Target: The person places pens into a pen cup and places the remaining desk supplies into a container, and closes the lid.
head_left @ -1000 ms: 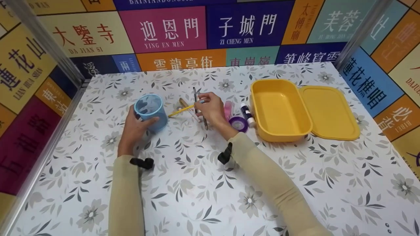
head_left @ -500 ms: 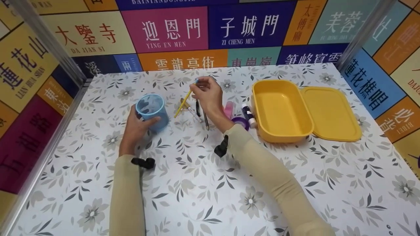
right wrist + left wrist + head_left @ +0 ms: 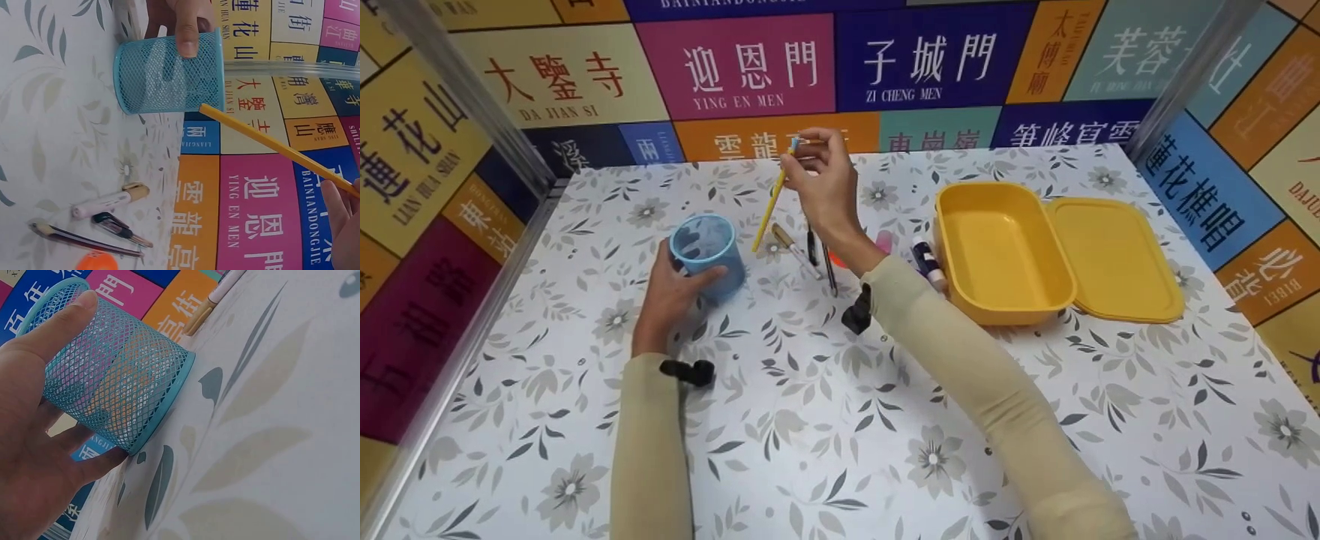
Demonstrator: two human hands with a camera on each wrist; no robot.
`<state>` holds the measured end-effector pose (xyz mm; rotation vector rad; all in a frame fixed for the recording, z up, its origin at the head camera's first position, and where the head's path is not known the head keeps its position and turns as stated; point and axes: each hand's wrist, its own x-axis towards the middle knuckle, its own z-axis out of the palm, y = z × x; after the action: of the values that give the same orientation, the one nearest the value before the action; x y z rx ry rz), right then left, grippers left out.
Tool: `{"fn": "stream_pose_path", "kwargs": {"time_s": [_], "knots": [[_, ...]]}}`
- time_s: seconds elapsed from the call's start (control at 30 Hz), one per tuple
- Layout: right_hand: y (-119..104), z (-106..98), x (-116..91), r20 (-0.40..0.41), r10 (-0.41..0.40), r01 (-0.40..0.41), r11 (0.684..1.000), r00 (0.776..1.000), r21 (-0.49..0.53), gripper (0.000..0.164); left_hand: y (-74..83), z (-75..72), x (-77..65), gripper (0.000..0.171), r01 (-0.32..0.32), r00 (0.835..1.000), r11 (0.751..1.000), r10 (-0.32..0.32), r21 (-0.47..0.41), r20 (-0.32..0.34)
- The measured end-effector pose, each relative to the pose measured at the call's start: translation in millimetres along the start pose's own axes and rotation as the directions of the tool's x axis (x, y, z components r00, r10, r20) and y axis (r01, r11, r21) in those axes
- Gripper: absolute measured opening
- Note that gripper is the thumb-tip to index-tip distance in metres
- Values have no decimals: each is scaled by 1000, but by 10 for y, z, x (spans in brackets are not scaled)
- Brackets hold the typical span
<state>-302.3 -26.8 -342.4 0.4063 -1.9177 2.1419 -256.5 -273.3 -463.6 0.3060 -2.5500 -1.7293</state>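
My left hand (image 3: 662, 304) grips a light blue mesh pen cup (image 3: 729, 276), thumb on one side and fingers round the other. The cup stands upright on the table, its mouth facing up. Between the fingertips of my right hand (image 3: 826, 191), a yellow pencil (image 3: 769, 214) is pinched near its upper, blue-tipped end. It hangs slanted above the table, to the right of the cup. Below that hand lie a white marker with a gold cap (image 3: 109, 203), a black pen (image 3: 121, 228) and a thin dark paintbrush (image 3: 90, 243).
An orange round item (image 3: 97, 261) is partly in view near the brush. Farther right are a pink item (image 3: 884, 241) and a dark blue and white glue stick (image 3: 928, 262). A yellow box (image 3: 1009, 311) stands beside its flat lid (image 3: 1117, 259). Printed panels (image 3: 735, 67) enclose the table.
My right hand has lifted the pencil up and away toward the back, and the pencil has swung from nearly flat to steep. My left hand and the cup have stayed in place.
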Motion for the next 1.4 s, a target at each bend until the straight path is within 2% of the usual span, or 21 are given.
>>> {"fn": "stream_pose_path", "kwargs": {"time_s": [0.2, 0.4, 0.57, 0.7, 0.8, 1.03, 1.2, 1.4], "knots": [[-113, 83, 66, 29, -68, 68, 998, 997, 5, 34, 22, 9, -11, 107, 34, 999, 999, -34, -32, 8], [-232, 174, 110, 34, -109, 109, 994, 993, 12, 33, 45, 25, 2, 108, 56, 998, 998, -56, -22, 12], [-277, 278, 105, 51, -89, 88, 996, 995, 18, 33, 45, 6, -7, 112, 71, 997, 997, -71, -8, 22], [-281, 353, 97, 68, -103, 103, 995, 992, -1, 32, 48, 7, 1, 112, 54, 998, 998, -53, -30, 21], [-240, 407, 89, 79, -133, 134, 991, 988, -6, 32, 43, 15, 9, 110, 32, 999, 999, -31, -44, 17], [-7, 505, 46, 97, -135, 139, 990, 986, -30, 30, 47, 19, -1, 109, 28, 1000, 999, -27, -39, 15], [164, 539, 18, 95, -101, 108, 991, 990, -73, 31, 43, 25, 15, 112, 20, 1000, 999, -20, -26, 10], [301, 587, -38, 99, -75, 83, 993, 992, -80, 31, 24, 20, 27, 114, 18, 1000, 1000, -18, -11, 0]]}}
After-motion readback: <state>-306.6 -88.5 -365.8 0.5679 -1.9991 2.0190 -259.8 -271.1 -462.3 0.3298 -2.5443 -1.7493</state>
